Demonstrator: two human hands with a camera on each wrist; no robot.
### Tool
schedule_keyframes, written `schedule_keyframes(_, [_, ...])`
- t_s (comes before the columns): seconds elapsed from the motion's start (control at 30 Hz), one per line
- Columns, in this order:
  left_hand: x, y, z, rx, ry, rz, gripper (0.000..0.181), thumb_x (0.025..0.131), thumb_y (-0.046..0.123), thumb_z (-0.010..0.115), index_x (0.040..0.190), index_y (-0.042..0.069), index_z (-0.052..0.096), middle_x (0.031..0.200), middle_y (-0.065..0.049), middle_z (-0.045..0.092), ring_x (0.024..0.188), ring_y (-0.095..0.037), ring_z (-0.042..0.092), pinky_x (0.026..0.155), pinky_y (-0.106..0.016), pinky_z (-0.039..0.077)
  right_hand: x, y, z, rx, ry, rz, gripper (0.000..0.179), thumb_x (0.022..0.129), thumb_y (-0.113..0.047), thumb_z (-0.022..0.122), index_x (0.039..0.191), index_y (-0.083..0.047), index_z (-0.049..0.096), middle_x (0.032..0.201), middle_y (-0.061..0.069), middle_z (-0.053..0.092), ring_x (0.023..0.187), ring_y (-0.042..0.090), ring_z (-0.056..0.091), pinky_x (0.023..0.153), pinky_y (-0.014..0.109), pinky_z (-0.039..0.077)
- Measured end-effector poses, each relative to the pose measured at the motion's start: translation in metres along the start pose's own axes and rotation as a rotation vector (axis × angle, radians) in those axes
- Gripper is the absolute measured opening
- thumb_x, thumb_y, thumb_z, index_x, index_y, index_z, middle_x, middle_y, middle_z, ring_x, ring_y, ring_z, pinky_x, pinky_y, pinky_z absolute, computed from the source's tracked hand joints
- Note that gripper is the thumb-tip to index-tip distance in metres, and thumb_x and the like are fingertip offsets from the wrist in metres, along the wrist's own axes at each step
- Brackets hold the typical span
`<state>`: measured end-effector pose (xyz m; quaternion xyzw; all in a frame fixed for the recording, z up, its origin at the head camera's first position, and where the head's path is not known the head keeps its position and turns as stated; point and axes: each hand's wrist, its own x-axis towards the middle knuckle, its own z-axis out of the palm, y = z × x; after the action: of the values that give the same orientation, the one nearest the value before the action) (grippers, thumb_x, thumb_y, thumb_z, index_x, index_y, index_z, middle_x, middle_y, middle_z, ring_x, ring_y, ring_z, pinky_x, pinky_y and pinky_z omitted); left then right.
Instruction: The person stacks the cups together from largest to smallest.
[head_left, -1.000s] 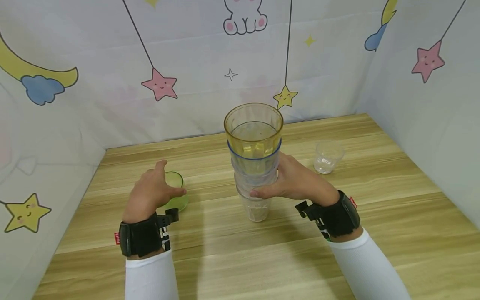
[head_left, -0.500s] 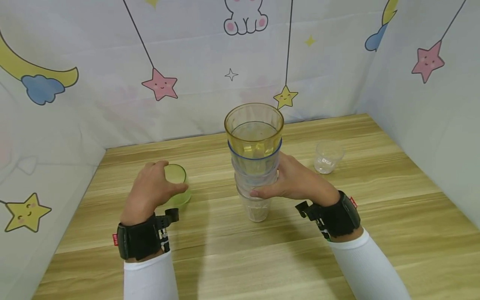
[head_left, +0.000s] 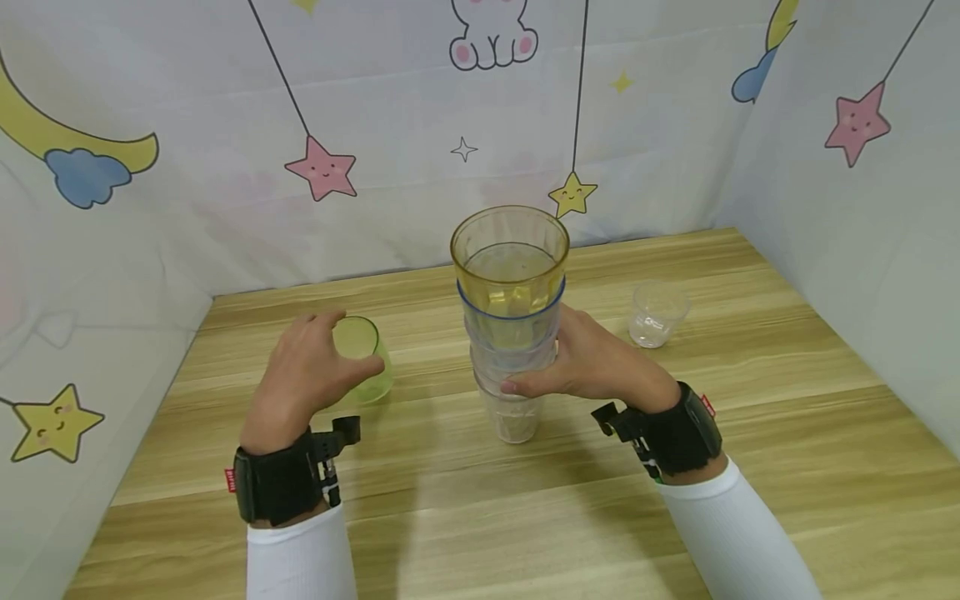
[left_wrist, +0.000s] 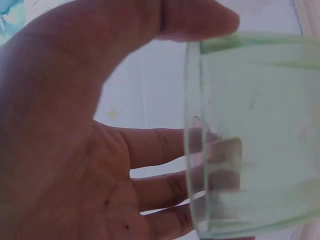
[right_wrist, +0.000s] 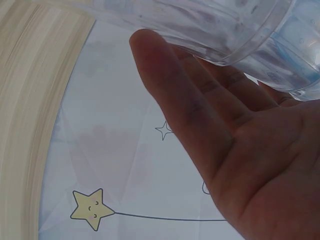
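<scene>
My left hand grips a see-through green cup near its rim. In the left wrist view the thumb lies on one side of the cup and several fingers on the other. A tall stack of nested cups stands upright at the table's middle. Its top is a yellow cup, a blue-rimmed cup sits just under it, and a clear cup forms the bottom. From the right side my right hand holds the stack, thumb across the front. Its other fingers pass behind the cups, partly hidden in the head view.
One small clear cup stands apart on the wooden table, right of and behind my right hand. White fabric walls printed with stars and moons border the table at the back and both sides.
My left hand has moved slightly up and to the right, taking the green cup along toward the stack. The right hand and the stack have kept their place.
</scene>
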<state>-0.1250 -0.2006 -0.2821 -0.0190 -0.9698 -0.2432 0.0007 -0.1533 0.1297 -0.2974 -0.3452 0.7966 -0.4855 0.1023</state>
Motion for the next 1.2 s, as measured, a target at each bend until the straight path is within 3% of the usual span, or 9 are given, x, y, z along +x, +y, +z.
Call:
schedule_keyframes(0.67, [-0.009, 0.022, -0.006, -0.05, 0.075, 0.108, 0.073, 0.083, 0.034, 0.07, 0.147, 0.006, 0.051, 0.146, -0.021, 0.048, 0.132, -0.043, 0.042, 0.102, -0.061, 0.036, 0.0, -0.001, 0.001, 0.02, -0.002, -0.015, 0.079, 0.079, -0.024, 0.088, 0.145, -0.019, 0.044, 0.135, 0.0, 0.059, 0.123, 0.02, 0.057, 0.101, 0.047, 0.047])
schedule_keyframes(0.9, [-0.009, 0.024, -0.005, -0.044, 0.078, 0.116, 0.072, 0.082, 0.034, 0.071, 0.146, 0.006, 0.052, 0.145, -0.021, 0.049, 0.13, -0.043, 0.043, 0.102, -0.061, 0.037, 0.0, 0.0, 0.001, 0.011, 0.004, -0.013, 0.079, 0.079, -0.025, 0.088, 0.145, -0.019, 0.044, 0.134, -0.001, 0.06, 0.122, 0.019, 0.057, 0.1, 0.047, 0.047])
schedule_keyframes(1.2, [-0.009, 0.027, -0.005, -0.069, 0.142, 0.149, 0.07, 0.081, 0.034, 0.073, 0.144, 0.01, 0.055, 0.14, -0.015, 0.053, 0.128, -0.039, 0.046, 0.1, -0.059, 0.04, 0.0, 0.0, 0.001, 0.003, 0.002, -0.024, 0.079, 0.08, -0.025, 0.087, 0.145, -0.019, 0.044, 0.134, 0.0, 0.059, 0.123, 0.02, 0.057, 0.1, 0.047, 0.047])
